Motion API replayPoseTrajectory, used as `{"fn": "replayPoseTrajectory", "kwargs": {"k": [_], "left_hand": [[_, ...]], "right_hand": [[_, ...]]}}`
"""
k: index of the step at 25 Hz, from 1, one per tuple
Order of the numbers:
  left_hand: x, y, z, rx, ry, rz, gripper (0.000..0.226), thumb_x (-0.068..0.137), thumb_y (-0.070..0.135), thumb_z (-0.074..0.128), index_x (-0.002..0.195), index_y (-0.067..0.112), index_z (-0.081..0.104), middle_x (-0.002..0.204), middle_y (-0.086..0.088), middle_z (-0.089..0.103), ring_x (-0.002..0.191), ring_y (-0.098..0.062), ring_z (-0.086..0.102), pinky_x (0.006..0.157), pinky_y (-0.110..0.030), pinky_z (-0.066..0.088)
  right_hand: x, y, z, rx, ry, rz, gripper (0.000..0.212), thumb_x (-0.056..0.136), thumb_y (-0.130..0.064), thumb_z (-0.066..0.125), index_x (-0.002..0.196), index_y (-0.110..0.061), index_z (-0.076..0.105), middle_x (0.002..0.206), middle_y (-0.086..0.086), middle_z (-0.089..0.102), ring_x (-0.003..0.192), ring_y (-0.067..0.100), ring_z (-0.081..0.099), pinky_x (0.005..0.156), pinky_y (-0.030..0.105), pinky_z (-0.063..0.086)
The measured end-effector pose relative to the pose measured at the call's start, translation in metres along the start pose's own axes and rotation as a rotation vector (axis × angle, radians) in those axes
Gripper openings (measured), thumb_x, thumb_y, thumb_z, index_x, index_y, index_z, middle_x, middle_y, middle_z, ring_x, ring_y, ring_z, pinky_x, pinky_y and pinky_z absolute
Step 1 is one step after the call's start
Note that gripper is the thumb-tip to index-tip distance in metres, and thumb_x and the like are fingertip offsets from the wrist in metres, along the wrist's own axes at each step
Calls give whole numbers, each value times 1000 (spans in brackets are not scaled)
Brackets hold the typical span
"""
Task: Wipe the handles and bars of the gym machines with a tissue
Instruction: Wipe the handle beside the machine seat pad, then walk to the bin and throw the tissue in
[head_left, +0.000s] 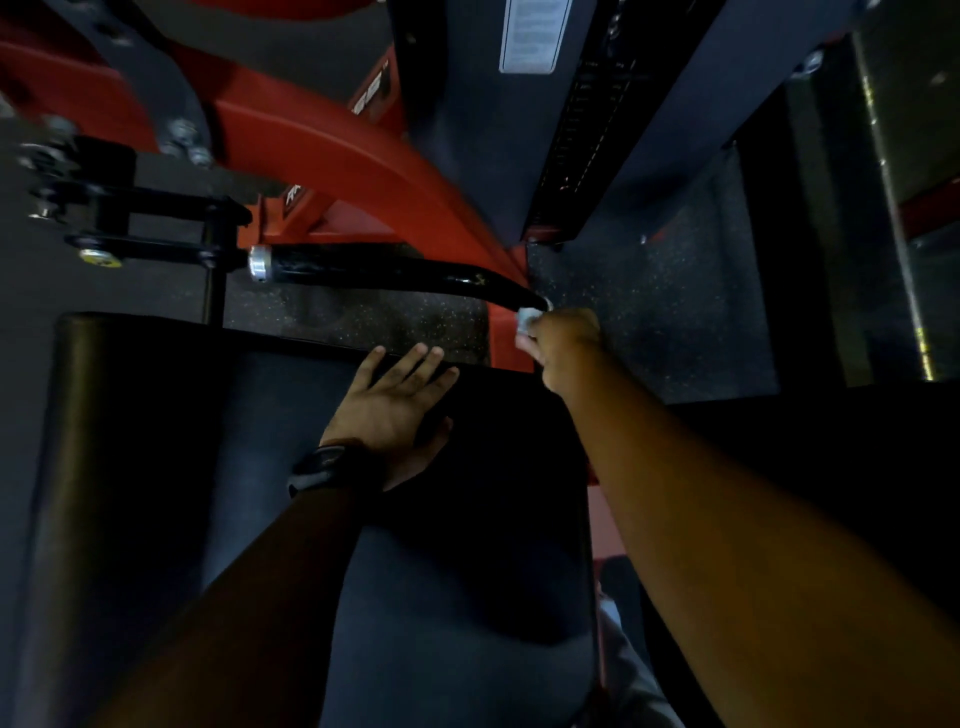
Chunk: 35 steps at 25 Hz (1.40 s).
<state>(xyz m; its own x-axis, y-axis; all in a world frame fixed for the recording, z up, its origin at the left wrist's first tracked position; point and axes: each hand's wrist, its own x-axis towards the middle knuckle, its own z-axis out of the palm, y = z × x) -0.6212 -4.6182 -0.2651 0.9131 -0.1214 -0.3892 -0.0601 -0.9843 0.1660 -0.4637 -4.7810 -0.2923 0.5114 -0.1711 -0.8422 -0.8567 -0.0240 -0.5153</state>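
Observation:
A black handle grip (384, 271) with a silver collar at its left end runs across the middle of the view, fixed to the red machine frame (332, 156). My right hand (558, 345) grips a small white tissue (527, 321) and holds it against the right end of the handle. My left hand (397, 402), with a dark watch on the wrist, lies flat with straight fingers on the black padded seat (156, 441).
A dark weight-stack housing (467, 130) with a white label stands behind the handle. A black bracket with bolts (104, 223) juts out at the left. Speckled rubber floor (649, 312) lies to the right. Dark panels close off the right side.

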Motion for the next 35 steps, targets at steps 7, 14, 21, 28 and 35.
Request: {"fn": "replayPoseTrajectory", "kwargs": {"k": [7,14,21,28,35], "left_hand": [[-70,11,-88,-475,191,-329,61,96,34,54,153,30,32,162,5,22,144,-19,32,116,-42,30],[-190,57,-188,-317,389,-422,54,98,35,51,150,29,38,160,4,28,141,-18,38,111,-33,35],[-336,126,-251,-124,525,-587,55,96,34,50,149,27,40,156,2,37,139,-18,41,107,-33,37],[-506,174,-261,-66,748,-927,47,95,31,54,142,26,51,148,2,49,130,-19,51,100,-30,41],[-663,188,-229,-79,777,-1277,44,96,37,51,139,32,53,133,0,63,117,-26,59,89,-34,46]], "right_hand": [[-151,8,-32,-167,-228,-408,10,88,-10,69,83,-8,78,84,9,70,83,22,66,87,37,57],[-312,3,-53,-269,-474,-505,10,92,-11,65,82,-13,67,79,2,63,66,7,54,59,16,45],[-438,13,-68,-335,-758,-726,19,90,-11,68,106,-16,57,75,-1,64,60,6,55,58,21,42],[-553,69,-41,-477,-1064,-876,5,87,-17,69,91,-16,72,66,-4,63,62,9,54,57,24,43],[-676,159,6,-574,-1344,-960,5,87,-20,67,84,-17,69,65,-5,61,63,10,54,59,26,44]]}}
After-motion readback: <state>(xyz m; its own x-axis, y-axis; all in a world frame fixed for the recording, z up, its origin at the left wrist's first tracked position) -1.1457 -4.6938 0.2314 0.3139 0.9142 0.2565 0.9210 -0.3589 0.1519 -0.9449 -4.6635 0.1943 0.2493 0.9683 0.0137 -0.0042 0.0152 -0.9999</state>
